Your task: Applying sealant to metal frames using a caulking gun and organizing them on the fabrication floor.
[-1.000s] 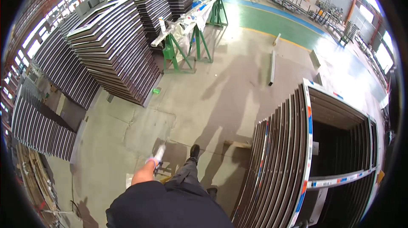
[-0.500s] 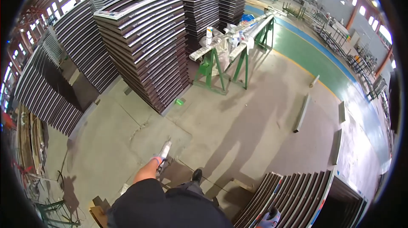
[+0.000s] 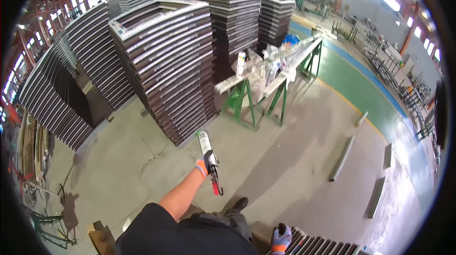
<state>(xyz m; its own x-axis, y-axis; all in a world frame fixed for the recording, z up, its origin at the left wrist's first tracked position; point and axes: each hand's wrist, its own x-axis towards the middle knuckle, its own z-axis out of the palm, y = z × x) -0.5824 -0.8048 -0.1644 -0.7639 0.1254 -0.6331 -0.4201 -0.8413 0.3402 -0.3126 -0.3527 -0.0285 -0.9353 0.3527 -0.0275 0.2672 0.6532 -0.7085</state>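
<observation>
My left hand [image 3: 208, 159], in a dark-palmed glove with an orange cuff, is closed round a caulking gun [image 3: 205, 143]. The gun carries a white cartridge that points away from me, and its hooked rod and a red part stick out behind my hand. At the lower edge my right hand [image 3: 281, 239], in a grey-blue glove with dark fingertips, has its fingers curled. It is beside a stack of dark frames [image 3: 311, 245]; whether it touches the stack, or holds anything, I cannot make out.
Tall stacks of brown frames [image 3: 166, 60] stand ahead and to the left. Green sawhorses [image 3: 246, 105] carry boards, plastic wrap and a white cartridge [image 3: 241, 64]. Metal bars [image 3: 343, 159] lie on the floor at right. Cardboard [image 3: 100, 237] is near my left side.
My left arm has reached forward and to the right with the caulking gun. My right hand has moved left and up. The view has tilted up, so less of the near frame stack shows.
</observation>
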